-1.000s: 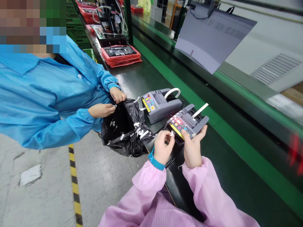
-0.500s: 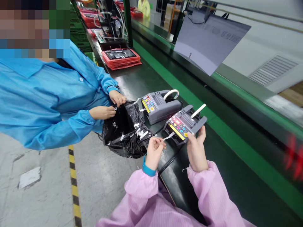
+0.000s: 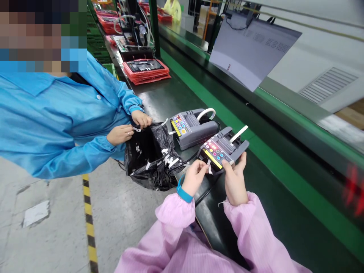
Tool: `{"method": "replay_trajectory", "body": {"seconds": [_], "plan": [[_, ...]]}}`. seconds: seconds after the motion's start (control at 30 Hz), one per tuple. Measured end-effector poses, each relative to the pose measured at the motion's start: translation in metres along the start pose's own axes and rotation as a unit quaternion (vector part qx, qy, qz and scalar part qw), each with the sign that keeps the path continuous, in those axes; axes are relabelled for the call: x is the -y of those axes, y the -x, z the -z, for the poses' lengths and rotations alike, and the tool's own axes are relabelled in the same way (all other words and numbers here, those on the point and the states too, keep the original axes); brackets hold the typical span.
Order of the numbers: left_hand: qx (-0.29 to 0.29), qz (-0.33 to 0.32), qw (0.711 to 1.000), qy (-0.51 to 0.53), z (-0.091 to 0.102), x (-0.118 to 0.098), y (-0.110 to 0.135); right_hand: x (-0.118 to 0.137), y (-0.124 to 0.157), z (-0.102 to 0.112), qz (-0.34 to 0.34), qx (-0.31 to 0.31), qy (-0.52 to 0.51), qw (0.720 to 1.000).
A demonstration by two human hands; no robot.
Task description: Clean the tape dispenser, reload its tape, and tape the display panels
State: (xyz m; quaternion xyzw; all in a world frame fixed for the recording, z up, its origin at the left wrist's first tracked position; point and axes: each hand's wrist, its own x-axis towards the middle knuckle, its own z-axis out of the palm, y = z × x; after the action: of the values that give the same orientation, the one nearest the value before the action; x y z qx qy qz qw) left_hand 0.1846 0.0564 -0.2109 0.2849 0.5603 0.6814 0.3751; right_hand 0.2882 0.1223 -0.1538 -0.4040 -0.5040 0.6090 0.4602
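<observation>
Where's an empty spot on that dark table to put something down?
Bare table lies between the red trays and the far dispenser, and again right of the near dispenser, up to the green strip. It is crowded where the left hand pinches tape, the right hand grips that dispenser, beside the black bag.

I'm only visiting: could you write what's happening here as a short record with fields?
Place: dark workbench with a green strip
Left hand: pinches a white tape strip at the front of the near tape dispenser
Right hand: grips that dispenser, thumb on its button panel
Beside it: second tape dispenser
Nearby: co-worker's hands in blue sleeves hold a black bag dotted with tape bits
Far back: stack of red trays
</observation>
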Motion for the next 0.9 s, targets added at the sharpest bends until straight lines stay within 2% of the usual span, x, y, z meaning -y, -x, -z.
{"method": "replay_trajectory", "body": {"seconds": [0.2,0.27,0.43,0.53,0.6,0.67,0.73,0.8,0.9], "plan": [[0.014,0.011,1.000,-0.019,0.018,-0.001,0.005,-0.006,-0.004,0.006,-0.011,0.022,-0.022,0.999],[0.010,0.015,0.999,-0.032,0.017,0.000,0.003,-0.006,-0.004,0.004,-0.012,0.014,-0.028,0.999],[0.038,0.018,0.996,-0.078,0.001,-0.002,-0.004,-0.008,-0.005,0.006,-0.011,0.023,-0.021,0.999],[0.015,0.016,0.990,-0.138,0.009,-0.011,-0.002,-0.012,-0.008,0.010,-0.008,0.039,-0.018,0.999],[-0.037,0.023,0.980,-0.197,0.031,-0.022,-0.003,-0.014,-0.010,0.011,-0.005,0.038,-0.014,0.999],[-0.112,0.035,0.956,-0.269,0.063,-0.035,-0.007,-0.014,-0.010,0.010,0.001,0.028,-0.013,1.000],[-0.189,0.055,0.916,-0.351,0.099,-0.049,-0.016,-0.013,-0.008,0.008,0.000,0.023,-0.013,1.000],[-0.239,0.092,0.864,-0.433,0.130,-0.061,-0.028,-0.013,-0.008,0.007,-0.006,0.029,-0.012,0.999],[-0.246,0.156,0.796,-0.530,0.160,-0.069,-0.044,-0.017,-0.010,0.008,-0.001,0.038,-0.001,0.999]]}}
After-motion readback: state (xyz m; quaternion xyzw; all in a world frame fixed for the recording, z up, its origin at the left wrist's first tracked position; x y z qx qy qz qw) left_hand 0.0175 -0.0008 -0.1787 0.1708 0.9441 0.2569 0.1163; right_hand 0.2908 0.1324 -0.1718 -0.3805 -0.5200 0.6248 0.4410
